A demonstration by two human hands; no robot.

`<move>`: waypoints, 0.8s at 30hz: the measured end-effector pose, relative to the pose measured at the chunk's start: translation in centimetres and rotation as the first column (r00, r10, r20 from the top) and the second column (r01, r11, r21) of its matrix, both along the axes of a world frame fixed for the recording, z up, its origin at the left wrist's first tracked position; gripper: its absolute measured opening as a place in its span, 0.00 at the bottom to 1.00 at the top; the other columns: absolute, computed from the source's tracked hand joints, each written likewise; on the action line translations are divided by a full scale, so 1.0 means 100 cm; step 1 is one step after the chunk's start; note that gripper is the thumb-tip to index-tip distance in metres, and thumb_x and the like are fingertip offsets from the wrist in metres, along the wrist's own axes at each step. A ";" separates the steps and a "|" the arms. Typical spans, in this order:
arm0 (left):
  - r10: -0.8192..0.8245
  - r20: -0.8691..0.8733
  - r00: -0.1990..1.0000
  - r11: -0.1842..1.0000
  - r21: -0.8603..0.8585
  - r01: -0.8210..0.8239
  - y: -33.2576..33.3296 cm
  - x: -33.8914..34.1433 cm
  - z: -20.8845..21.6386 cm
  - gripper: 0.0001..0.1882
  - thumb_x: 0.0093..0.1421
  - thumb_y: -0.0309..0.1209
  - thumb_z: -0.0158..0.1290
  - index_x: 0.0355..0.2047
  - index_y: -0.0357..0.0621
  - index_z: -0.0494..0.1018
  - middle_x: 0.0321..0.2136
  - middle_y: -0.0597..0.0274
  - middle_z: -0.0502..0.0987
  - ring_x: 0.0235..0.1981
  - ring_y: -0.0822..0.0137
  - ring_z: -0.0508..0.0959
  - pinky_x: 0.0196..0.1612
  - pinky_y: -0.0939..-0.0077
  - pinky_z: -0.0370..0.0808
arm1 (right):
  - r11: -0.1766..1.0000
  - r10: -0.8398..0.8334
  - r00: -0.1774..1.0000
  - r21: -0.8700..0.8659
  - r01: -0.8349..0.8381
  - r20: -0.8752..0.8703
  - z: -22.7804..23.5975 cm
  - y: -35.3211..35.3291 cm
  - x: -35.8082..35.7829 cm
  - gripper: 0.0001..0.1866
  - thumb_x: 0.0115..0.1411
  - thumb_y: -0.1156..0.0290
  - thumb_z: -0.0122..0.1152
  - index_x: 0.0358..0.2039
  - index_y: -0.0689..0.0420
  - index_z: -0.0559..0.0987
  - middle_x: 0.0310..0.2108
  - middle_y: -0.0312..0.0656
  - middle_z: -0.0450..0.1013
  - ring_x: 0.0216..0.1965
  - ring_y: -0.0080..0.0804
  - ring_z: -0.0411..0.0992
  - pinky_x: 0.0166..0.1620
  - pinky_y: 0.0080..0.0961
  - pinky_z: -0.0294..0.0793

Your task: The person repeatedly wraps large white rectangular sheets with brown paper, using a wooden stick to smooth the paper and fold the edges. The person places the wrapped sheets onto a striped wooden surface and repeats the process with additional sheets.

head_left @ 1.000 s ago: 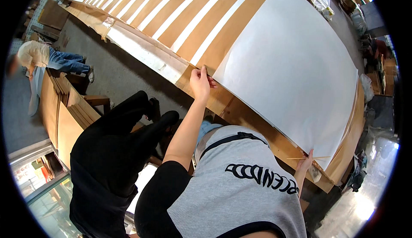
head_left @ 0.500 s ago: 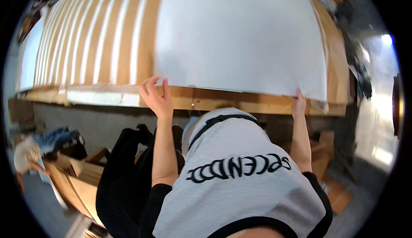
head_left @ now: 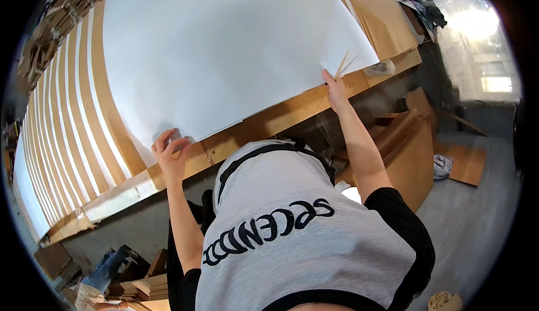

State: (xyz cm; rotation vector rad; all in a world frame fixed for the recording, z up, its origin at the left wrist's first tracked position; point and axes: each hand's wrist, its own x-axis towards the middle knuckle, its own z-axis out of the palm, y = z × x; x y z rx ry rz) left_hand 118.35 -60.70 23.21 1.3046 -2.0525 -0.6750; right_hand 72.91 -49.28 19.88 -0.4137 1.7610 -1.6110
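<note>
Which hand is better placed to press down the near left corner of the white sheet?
Left. The left hand already rests on that corner of the white sheet; the right hand is at the opposite corner, holding thin sticks.

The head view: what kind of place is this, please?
Probably a workshop or small factory for board or paper goods. A large white paper sheet lies on a long brown wooden workbench, flat brown cardboard pieces are stacked beside it, and the floor is bare grey concrete.
</note>
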 end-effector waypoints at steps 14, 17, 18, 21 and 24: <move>-0.026 0.058 0.998 0.993 0.113 0.019 -0.004 -0.004 0.002 0.08 0.39 0.26 0.61 0.23 0.47 0.76 0.42 0.65 0.67 0.45 0.61 0.61 0.48 0.68 0.59 | 0.956 0.001 0.942 0.278 0.098 -0.335 0.047 0.004 -0.045 0.24 0.57 0.50 0.49 0.26 0.64 0.72 0.22 0.39 0.68 0.24 0.24 0.70 0.28 0.21 0.72; -0.017 0.064 0.998 0.989 0.148 0.007 -0.004 -0.005 0.001 0.08 0.39 0.27 0.60 0.23 0.48 0.75 0.42 0.65 0.66 0.45 0.61 0.61 0.48 0.68 0.58 | 0.949 -0.001 0.934 0.295 0.114 -0.359 0.018 0.008 -0.053 0.24 0.57 0.51 0.48 0.27 0.65 0.72 0.22 0.42 0.68 0.23 0.27 0.71 0.27 0.23 0.71; -0.010 0.056 0.998 0.987 0.159 0.001 -0.004 -0.004 -0.001 0.08 0.39 0.27 0.61 0.23 0.48 0.75 0.42 0.65 0.66 0.45 0.61 0.61 0.48 0.68 0.59 | 0.944 0.005 0.927 0.308 0.119 -0.375 0.010 0.010 -0.055 0.24 0.57 0.51 0.48 0.27 0.65 0.72 0.21 0.42 0.68 0.22 0.28 0.72 0.27 0.23 0.71; -0.010 0.076 0.997 0.989 0.150 -0.002 -0.004 -0.004 -0.001 0.08 0.39 0.27 0.61 0.23 0.49 0.75 0.42 0.65 0.66 0.44 0.61 0.61 0.48 0.68 0.59 | 0.934 0.016 0.913 0.332 0.132 -0.407 0.008 0.009 -0.051 0.25 0.58 0.51 0.47 0.27 0.66 0.71 0.21 0.43 0.68 0.21 0.31 0.73 0.27 0.25 0.70; -0.025 0.084 0.996 0.991 0.134 0.014 -0.004 -0.004 -0.001 0.08 0.39 0.27 0.61 0.23 0.49 0.75 0.42 0.65 0.66 0.44 0.62 0.62 0.47 0.68 0.59 | 0.934 0.025 0.900 0.330 0.134 -0.435 0.008 0.009 -0.046 0.25 0.58 0.52 0.46 0.27 0.66 0.71 0.21 0.44 0.69 0.21 0.31 0.73 0.28 0.25 0.69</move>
